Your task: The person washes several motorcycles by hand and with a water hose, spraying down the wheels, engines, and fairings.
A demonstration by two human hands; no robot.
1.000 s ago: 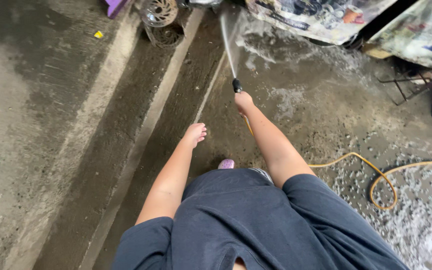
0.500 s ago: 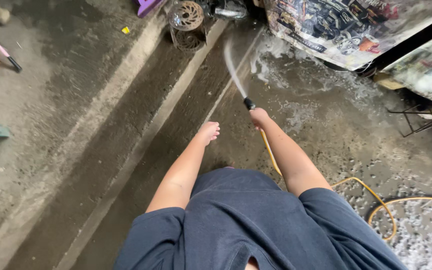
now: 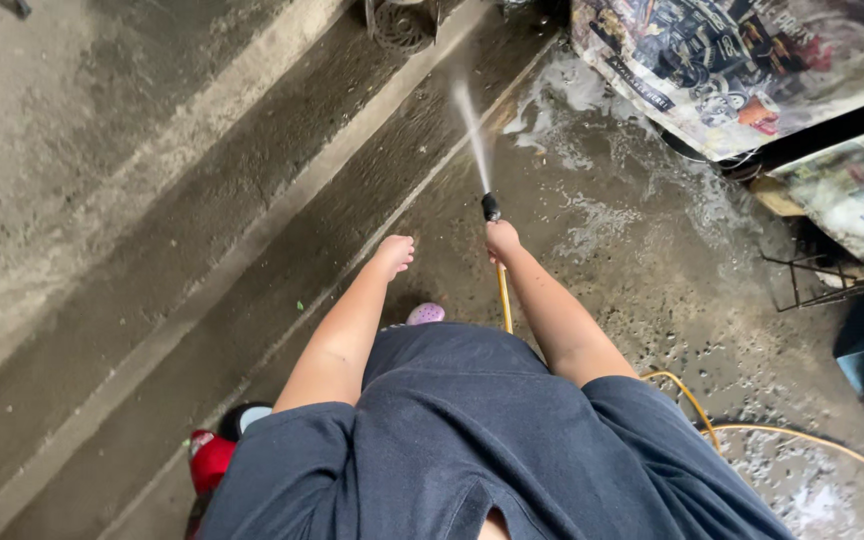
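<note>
Gripping the yellow hose [image 3: 503,296] by its black nozzle [image 3: 490,207], our right hand [image 3: 501,240] is closed tight; water sprays onto the wet concrete floor [image 3: 642,260]; our left hand [image 3: 393,254] hangs loosely curled, holding nothing.

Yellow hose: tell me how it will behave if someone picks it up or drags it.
The yellow hose probably handles floppy, not stiff: it lies in loose curves behind the right hand. It is likely slippery, since the floor is wet and foamy. With water leaving the nozzle, it may feel heavier and push back slightly.
</note>
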